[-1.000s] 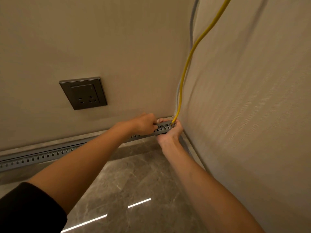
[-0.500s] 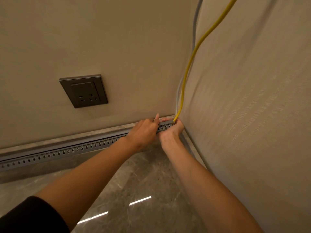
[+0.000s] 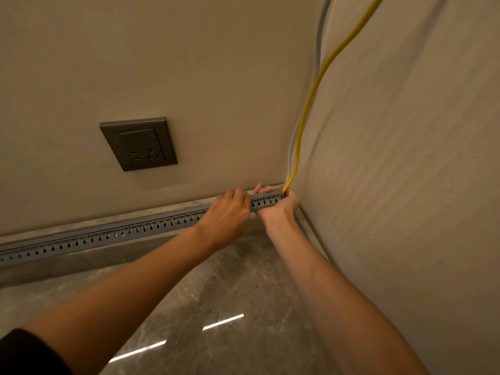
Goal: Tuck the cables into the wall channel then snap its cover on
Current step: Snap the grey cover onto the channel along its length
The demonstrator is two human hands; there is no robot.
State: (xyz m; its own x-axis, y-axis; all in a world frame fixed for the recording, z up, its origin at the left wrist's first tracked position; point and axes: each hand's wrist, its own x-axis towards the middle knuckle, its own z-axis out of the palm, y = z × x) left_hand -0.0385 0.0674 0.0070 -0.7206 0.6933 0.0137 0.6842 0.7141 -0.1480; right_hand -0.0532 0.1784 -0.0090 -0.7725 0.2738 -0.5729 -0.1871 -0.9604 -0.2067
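A grey slotted wall channel (image 3: 130,231) runs along the skirting from the left edge to the room corner. A yellow cable (image 3: 311,98) hangs down the corner and enters the channel's right end. A grey cable (image 3: 318,50) hangs just behind it. My right hand (image 3: 281,205) is at the channel's right end, fingers curled over its top where the yellow cable goes in. My left hand (image 3: 228,212) rests on the channel just to the left, fingers bent over its top edge. What lies inside the channel is hidden.
A dark wall socket (image 3: 138,144) sits on the back wall above the channel. The right wall (image 3: 405,185) meets the back wall at the corner. Polished marble floor (image 3: 216,307) lies below, with a marble skirting behind the channel.
My left hand has slid a little to the left along the channel, uncovering several slots beside my right hand. My right hand stays at the corner on the yellow cable.
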